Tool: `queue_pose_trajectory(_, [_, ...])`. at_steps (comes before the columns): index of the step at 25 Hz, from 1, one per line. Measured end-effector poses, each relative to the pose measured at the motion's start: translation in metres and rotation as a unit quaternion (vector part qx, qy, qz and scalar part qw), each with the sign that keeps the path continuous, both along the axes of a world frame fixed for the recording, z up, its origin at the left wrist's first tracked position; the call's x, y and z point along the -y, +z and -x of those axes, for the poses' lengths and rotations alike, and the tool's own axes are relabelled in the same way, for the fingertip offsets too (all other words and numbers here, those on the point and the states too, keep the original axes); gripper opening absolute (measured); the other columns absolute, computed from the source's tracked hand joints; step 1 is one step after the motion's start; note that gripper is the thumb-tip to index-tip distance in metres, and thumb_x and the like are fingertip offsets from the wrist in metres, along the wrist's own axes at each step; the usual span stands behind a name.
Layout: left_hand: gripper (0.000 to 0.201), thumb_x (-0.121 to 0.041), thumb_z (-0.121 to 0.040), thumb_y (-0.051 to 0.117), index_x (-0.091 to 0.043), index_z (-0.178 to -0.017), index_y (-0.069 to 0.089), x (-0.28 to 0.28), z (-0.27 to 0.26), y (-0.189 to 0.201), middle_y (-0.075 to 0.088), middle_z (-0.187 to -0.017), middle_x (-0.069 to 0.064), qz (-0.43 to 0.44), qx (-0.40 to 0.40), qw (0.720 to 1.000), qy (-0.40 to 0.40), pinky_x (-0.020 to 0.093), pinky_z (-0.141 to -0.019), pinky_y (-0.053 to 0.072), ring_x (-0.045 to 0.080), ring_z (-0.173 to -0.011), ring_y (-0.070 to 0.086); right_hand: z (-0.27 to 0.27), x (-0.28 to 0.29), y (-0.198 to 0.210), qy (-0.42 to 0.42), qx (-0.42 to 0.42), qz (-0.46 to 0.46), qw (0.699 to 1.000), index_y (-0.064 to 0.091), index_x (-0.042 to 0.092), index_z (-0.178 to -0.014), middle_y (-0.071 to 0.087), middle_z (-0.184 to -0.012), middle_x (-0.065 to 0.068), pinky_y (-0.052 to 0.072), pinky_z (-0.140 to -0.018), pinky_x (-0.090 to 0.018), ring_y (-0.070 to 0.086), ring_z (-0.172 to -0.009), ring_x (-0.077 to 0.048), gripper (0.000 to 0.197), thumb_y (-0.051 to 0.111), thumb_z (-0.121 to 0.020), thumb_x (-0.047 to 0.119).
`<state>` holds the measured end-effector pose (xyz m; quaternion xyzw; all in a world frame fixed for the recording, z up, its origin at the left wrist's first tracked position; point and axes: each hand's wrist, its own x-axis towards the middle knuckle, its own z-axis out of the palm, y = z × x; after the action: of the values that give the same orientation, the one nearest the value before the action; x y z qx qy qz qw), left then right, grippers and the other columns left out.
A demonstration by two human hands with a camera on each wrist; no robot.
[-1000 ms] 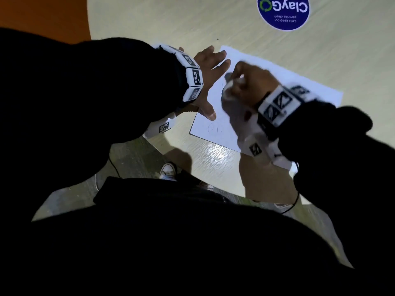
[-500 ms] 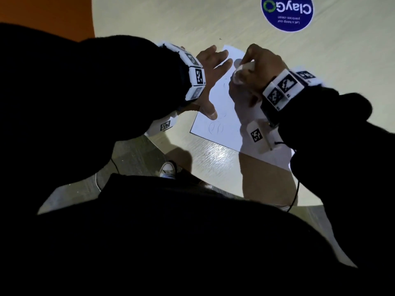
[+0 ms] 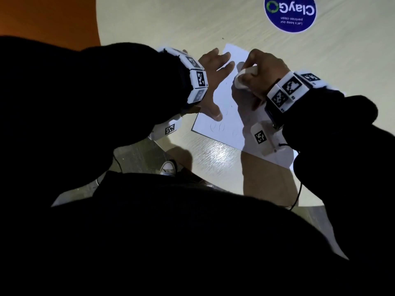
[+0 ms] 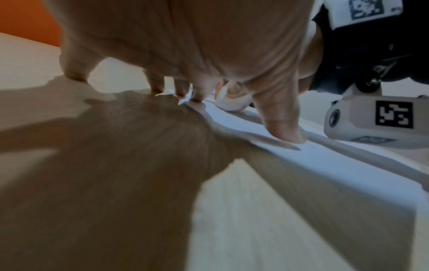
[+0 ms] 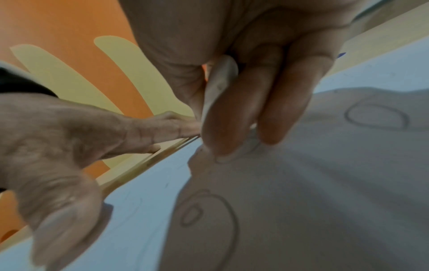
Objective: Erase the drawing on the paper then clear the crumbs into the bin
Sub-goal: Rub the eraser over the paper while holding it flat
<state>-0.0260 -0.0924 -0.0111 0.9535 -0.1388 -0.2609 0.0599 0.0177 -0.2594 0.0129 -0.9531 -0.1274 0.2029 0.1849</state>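
A white sheet of paper [image 3: 215, 133] with faint pencil loops lies on the pale wooden table [image 3: 192, 22]. My left hand [image 3: 213, 82] lies spread flat across the sheet's left edge, fingertips and thumb pressing it down. My right hand [image 3: 259, 74] pinches a white eraser [image 3: 243, 76] and holds its lower end against the paper, close to the left fingertips. In the right wrist view the eraser [image 5: 218, 86] sits between thumb and fingers over pencil ovals [image 5: 376, 117]. In the left wrist view the eraser [image 4: 232, 100] shows past my left thumb [image 4: 281, 117]. No crumbs or bin are visible.
A round blue sticker [image 3: 289, 12] is stuck to the table at the far side. The table's curved near edge [image 3: 171, 152] runs just below the paper, with grey floor and a shoe [image 3: 167, 167] beneath. An orange wall [image 3: 47, 16] lies beyond the left edge.
My right hand with the eraser went up the sheet away from me, then came a short way back, staying on the paper. My left hand has stayed pressed in place.
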Motion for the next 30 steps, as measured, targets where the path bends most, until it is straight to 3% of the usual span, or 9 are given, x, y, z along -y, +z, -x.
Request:
queue_pose_trajectory(3, [0.125, -0.069, -0.067, 0.068, -0.015, -0.154, -0.004, 0.003, 0.007, -0.002, -0.012, -0.161, 0.003, 0.000, 0.021, 1.000, 0.003, 0.057, -0.111, 0.001, 0.023, -0.147, -0.012, 0.013, -0.003, 0.002, -0.014, 0.020, -0.017, 1.000, 0.055, 0.018, -0.100, 0.052, -0.090, 0.006, 0.033, -0.069, -0.025, 0.048, -0.082, -0.018, 0.021, 0.060, -0.081, 0.023])
queue_pose_trajectory(7, [0.125, -0.068, -0.067, 0.068, -0.013, -0.154, -0.003, 0.005, 0.008, 0.001, -0.010, -0.161, 0.003, -0.032, 0.035, 0.999, -0.001, 0.063, -0.110, 0.008, 0.023, -0.147, -0.011, 0.050, -0.003, -0.001, 0.058, -0.025, -0.023, 0.998, 0.055, 0.013, -0.102, 0.055, -0.088, 0.002, 0.038, -0.069, -0.028, 0.051, -0.083, -0.020, 0.020, 0.059, -0.083, 0.018])
queue_pose_trajectory(12, [0.127, -0.071, -0.066, 0.068, -0.015, -0.154, -0.005, 0.003, 0.006, 0.000, -0.012, -0.161, 0.001, -0.023, 0.018, 1.000, 0.000, 0.059, -0.111, 0.003, 0.022, -0.147, -0.013, 0.004, -0.007, 0.007, 0.004, 0.046, 0.002, 0.999, 0.055, 0.018, -0.103, 0.062, -0.102, -0.005, 0.036, -0.072, -0.027, 0.058, -0.097, -0.027, 0.024, 0.057, -0.082, 0.029])
queue_pose_trajectory(17, [0.125, -0.069, -0.068, 0.067, -0.015, -0.154, -0.005, 0.005, 0.007, 0.001, -0.012, -0.161, 0.001, -0.034, 0.024, 0.999, -0.002, 0.060, -0.111, 0.005, 0.023, -0.147, -0.012, 0.048, -0.003, 0.001, 0.063, -0.028, -0.006, 0.998, 0.055, 0.014, -0.103, 0.054, -0.092, 0.000, 0.039, -0.075, -0.030, 0.049, -0.087, -0.020, 0.020, 0.057, -0.083, 0.019])
queue_pose_trajectory(21, [0.126, -0.071, -0.067, 0.067, -0.016, -0.154, -0.006, 0.004, 0.006, 0.002, -0.013, -0.161, 0.001, -0.028, 0.015, 0.999, 0.002, 0.059, -0.111, 0.004, 0.022, -0.147, -0.013, 0.005, -0.006, 0.007, 0.009, 0.029, 0.004, 1.000, 0.055, 0.016, -0.103, 0.060, -0.098, -0.005, 0.035, -0.072, -0.027, 0.057, -0.097, -0.027, 0.022, 0.058, -0.083, 0.025])
queue_pose_trajectory(26, [0.126, -0.071, -0.068, 0.065, -0.015, -0.153, -0.007, 0.003, 0.005, 0.002, -0.014, -0.161, 0.002, -0.035, 0.011, 0.999, -0.009, 0.062, -0.110, 0.005, 0.024, -0.147, -0.013, 0.046, -0.002, -0.002, 0.043, -0.025, -0.016, 0.999, 0.054, 0.014, -0.100, 0.056, -0.090, 0.000, 0.038, -0.072, -0.029, 0.052, -0.085, -0.022, 0.016, 0.056, -0.084, 0.018])
queue_pose_trajectory(30, [0.127, -0.074, -0.066, 0.064, -0.016, -0.153, -0.008, 0.003, 0.005, 0.001, -0.014, -0.161, 0.001, -0.029, 0.011, 1.000, -0.005, 0.062, -0.110, 0.003, 0.023, -0.147, -0.014, 0.010, -0.007, 0.007, -0.010, 0.019, 0.003, 1.000, 0.055, 0.015, -0.103, 0.060, -0.100, -0.007, 0.033, -0.071, -0.026, 0.056, -0.096, -0.025, 0.022, 0.058, -0.083, 0.023])
